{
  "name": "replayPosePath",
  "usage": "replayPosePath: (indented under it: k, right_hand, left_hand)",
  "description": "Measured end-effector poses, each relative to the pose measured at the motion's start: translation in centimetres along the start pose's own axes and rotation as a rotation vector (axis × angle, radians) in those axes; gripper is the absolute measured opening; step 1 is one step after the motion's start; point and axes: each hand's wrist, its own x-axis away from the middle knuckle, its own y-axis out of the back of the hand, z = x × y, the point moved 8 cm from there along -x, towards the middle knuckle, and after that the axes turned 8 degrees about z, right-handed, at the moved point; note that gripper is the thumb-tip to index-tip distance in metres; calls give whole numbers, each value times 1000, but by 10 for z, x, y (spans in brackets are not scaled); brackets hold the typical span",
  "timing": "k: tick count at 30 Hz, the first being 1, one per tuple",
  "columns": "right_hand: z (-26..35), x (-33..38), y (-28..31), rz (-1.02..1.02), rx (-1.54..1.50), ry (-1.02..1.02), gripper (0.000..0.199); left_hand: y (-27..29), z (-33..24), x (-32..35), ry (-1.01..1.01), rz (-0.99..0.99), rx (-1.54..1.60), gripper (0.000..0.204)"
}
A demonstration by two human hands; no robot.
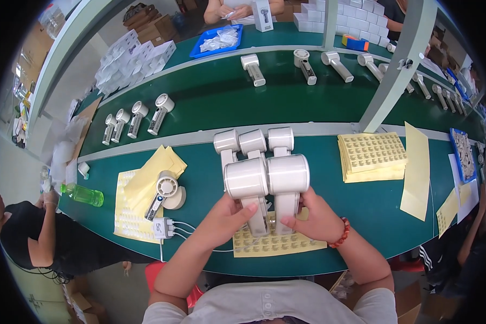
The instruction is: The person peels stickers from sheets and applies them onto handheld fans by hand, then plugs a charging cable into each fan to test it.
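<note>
Two white handheld fans are side by side in front of me, round heads away from me and handles toward me. My left hand (225, 220) is closed round the handle of the left fan (246, 178). Round the handle of the right fan (289, 174) my right hand (319, 220) is closed the same way, with a red beaded bracelet at its wrist. Just beyond them stand three more white fans (252, 141) in a row, their handles partly hidden. Under my hands lies a yellow sticker sheet (302, 245), partly covered by the fans.
At left are a fan (167, 186) on yellow sheets (140, 202), a white multi-port charger (162, 229) with cables and a green bottle (83, 195). A sticker stack (372, 154) lies at right. Beyond a grey rail, several fans (340, 67) rest on a green belt (210, 102). Other people work nearby.
</note>
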Motion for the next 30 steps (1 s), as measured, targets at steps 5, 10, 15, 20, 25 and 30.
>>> replayPosePath:
  k: [5, 10, 15, 20, 25, 30]
  right_hand:
    - [16, 14, 16, -163, 525, 240, 43]
    - [55, 42, 2, -213, 896, 718, 40]
    - [61, 77, -24, -375, 1108, 1260, 38]
    - [61, 71, -26, -354, 1038, 1235, 41]
    - [29, 20, 10, -212, 661, 347, 44]
    - [-17, 4, 12, -243, -199, 39, 39]
  left_hand:
    - [-13, -50, 11, -310, 68, -740, 44]
    - [-47, -62, 59, -1131, -40, -1388, 26]
    - [-52, -47, 78, -1367, -41, -1436, 36]
    - [-43, -47, 85, -1319, -125, -1378, 36]
    - [-13, -42, 43, -619, -77, -1143, 42]
    - [28, 38, 24, -22, -274, 180, 29]
